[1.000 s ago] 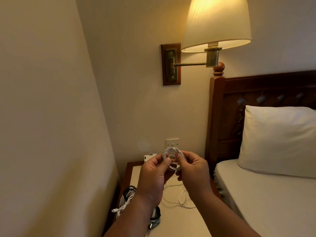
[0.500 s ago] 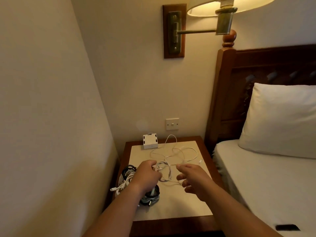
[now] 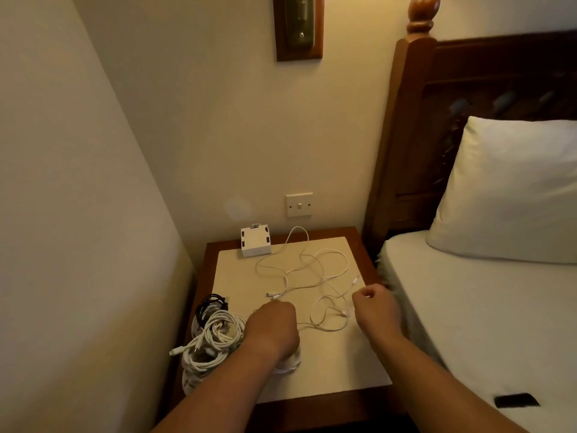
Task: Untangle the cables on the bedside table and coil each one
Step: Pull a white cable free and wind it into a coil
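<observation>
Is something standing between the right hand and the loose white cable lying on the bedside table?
Nothing visible does. The right hand is beside the loose white cable; the charger and coiled pile lie elsewhere.

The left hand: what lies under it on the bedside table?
A white coiled cable shows partly under the left hand and its wrist, on the bedside table. The hand covers most of the coil, so whether the fingers grip it cannot be seen.
</observation>
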